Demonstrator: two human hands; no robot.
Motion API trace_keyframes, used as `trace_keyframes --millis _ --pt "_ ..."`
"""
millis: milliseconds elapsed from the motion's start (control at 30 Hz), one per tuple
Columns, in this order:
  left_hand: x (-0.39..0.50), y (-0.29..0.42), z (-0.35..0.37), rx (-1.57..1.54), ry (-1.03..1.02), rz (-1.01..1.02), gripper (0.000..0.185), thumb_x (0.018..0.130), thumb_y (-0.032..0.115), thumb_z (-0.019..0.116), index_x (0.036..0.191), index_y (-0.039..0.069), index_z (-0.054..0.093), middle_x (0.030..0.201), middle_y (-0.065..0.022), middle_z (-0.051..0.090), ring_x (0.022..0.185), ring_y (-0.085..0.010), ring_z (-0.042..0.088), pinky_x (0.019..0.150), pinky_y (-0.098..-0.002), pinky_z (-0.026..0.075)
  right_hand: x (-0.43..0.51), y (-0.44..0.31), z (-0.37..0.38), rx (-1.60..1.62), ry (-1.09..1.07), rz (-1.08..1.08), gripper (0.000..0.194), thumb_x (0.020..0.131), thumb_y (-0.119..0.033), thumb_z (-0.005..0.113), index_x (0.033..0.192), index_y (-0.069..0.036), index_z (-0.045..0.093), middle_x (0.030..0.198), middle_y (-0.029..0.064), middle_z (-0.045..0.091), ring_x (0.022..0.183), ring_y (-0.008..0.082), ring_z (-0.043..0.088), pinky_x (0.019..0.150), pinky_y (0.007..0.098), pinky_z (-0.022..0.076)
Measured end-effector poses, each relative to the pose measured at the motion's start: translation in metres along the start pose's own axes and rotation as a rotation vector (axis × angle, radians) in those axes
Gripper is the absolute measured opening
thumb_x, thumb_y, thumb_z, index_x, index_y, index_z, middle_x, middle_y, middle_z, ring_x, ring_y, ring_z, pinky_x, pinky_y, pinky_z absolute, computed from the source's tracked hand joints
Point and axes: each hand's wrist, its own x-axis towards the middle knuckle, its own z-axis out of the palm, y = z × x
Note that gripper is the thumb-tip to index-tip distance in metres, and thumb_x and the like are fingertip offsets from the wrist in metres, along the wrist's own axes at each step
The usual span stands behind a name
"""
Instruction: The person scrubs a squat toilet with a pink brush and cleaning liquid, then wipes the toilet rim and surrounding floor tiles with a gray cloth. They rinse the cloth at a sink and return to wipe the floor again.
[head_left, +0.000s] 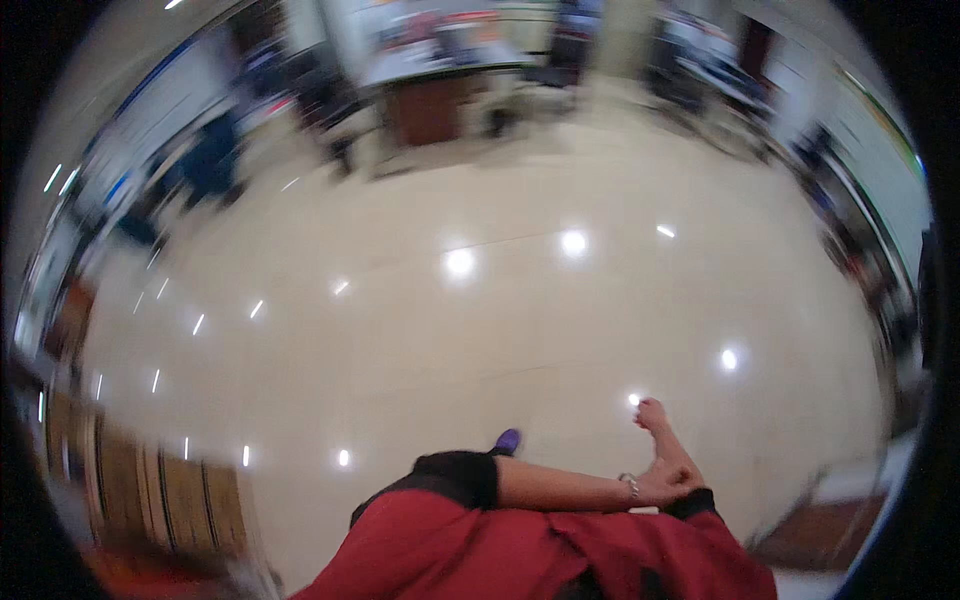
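Observation:
My left arm crosses in front of my body, and my left hand (664, 484) grips my right forearm (677, 448) just past the black sleeve cuff (690, 502). A metal bracelet (630, 486) circles the left wrist. Farther out, my right hand (650, 414) is held over the floor with its fingers curled in, and nothing shows in it. A small white item (643, 511), too hidden to name, peeks out under the left wrist against the red shirt (480, 544). One purple shoe (508, 440) shows below me.
Glossy beige tiles (465, 337) reflect ceiling lights. Ahead stands a cluttered desk (450, 71) between dark office chairs (319, 82). More desks (720, 82) line the right side. Brown cartons or panels (161, 495) stand at lower left, and a brown-sided table (825, 525) at lower right. The surroundings are motion-blurred.

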Motion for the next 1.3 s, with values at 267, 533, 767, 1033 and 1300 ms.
trace_keyframes --millis 267,533,767,1033,1300 --pt "0.149 0.093 -0.011 -0.194 -0.907 -0.152 0.040 0.087 0.035 0.046 0.105 -0.001 0.051 0.097 -0.0115 0.056 0.090 -0.0172 0.050 0.078 -0.0296 0.041 -0.009 0.058 -0.140 0.054 0.250 0.400 0.018 0.076 -0.016 0.050 0.085 -0.002 0.058 0.062 0.0102 0.059 0.050 0.0173 0.058 0.044 0.0303 0.0459" --pt "0.343 0.043 0.067 -0.037 -1.317 -0.002 0.038 0.090 0.032 0.041 0.110 0.000 0.050 0.102 -0.0124 0.055 0.098 -0.0218 0.050 0.086 -0.0301 0.038 0.042 0.145 -0.245 -0.153 0.232 0.574 0.025 0.073 -0.015 0.046 0.062 0.003 0.059 0.061 0.0151 0.061 0.050 0.0199 0.057 0.047 0.0330 0.0456" --pt "0.509 0.053 0.153 -0.036 -1.368 0.059 0.035 0.091 0.028 0.038 0.098 -0.002 0.055 0.088 -0.0118 0.058 0.083 -0.0178 0.054 0.077 -0.0285 0.042 0.129 0.138 -0.398 0.141 0.301 0.547 0.022 0.076 -0.017 0.047 0.082 -0.001 0.060 0.061 0.0076 0.059 0.051 0.0154 0.057 0.044 0.0285 0.0448" --pt "0.701 0.056 0.237 -0.026 -1.474 0.175 0.035 0.091 0.025 0.038 0.093 -0.004 0.056 0.082 -0.0100 0.060 0.078 -0.0167 0.054 0.072 -0.0277 0.043 0.232 0.163 -0.585 0.240 0.452 0.519 0.021 0.077 -0.018 0.047 0.085 -0.002 0.057 0.063 0.0072 0.059 0.054 0.0159 0.058 0.048 0.0296 0.0460" --pt "0.897 0.043 0.370 -0.044 -1.717 0.254 0.034 0.089 0.026 0.039 0.094 -0.001 0.059 0.082 -0.0141 0.061 0.078 -0.0211 0.057 0.072 -0.0308 0.044 0.259 0.266 -0.743 0.690 0.682 0.749 0.018 0.079 -0.018 0.048 0.080 -0.002 0.057 0.065 0.0089 0.059 0.052 0.0164 0.057 0.045 0.0301 0.0452"
